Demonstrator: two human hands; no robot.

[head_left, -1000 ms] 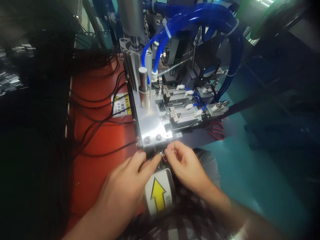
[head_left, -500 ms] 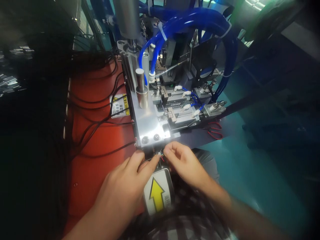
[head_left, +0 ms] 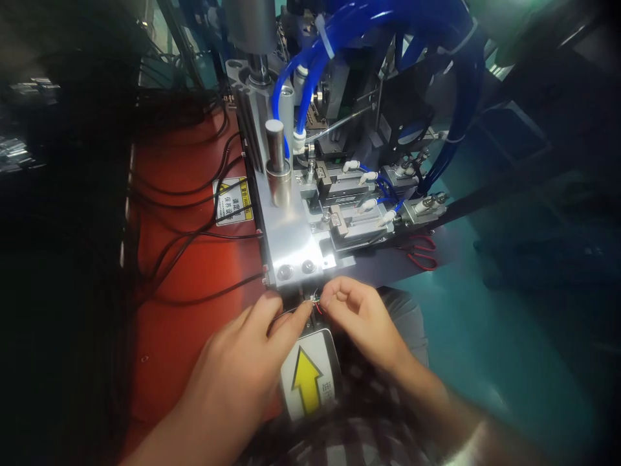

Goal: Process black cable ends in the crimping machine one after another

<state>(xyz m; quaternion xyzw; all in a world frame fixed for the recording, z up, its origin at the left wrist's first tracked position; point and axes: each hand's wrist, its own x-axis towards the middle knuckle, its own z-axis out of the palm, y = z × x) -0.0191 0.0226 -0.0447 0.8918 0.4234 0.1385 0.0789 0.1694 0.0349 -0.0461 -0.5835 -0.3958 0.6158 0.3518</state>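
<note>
Thin coloured wires (head_left: 317, 304), red among them, show between my two hands, just below the front end of the machine's metal block (head_left: 294, 249). My right hand (head_left: 356, 314) is closed, thumb and index finger pinched at the wires' right side. On the other side my left hand (head_left: 252, 343) has its thumb tip at a small pale piece beside the wires; its fingers are bent and partly hidden, and what they hold is too small to name. Beneath the hands lies a white plate with a yellow arrow (head_left: 307, 382).
Blue air hoses (head_left: 466, 77) arch over the metal cylinders and fittings. Black cables (head_left: 184, 233) run across the red surface (head_left: 194, 349) at the left, near a warning label (head_left: 233, 200). Red-handled scissors or pliers (head_left: 422, 252) lie at the right.
The view has shifted slightly, so the machine appears a little larger and further right. Both hands stay at the wires, with my right fingers still pinched.
</note>
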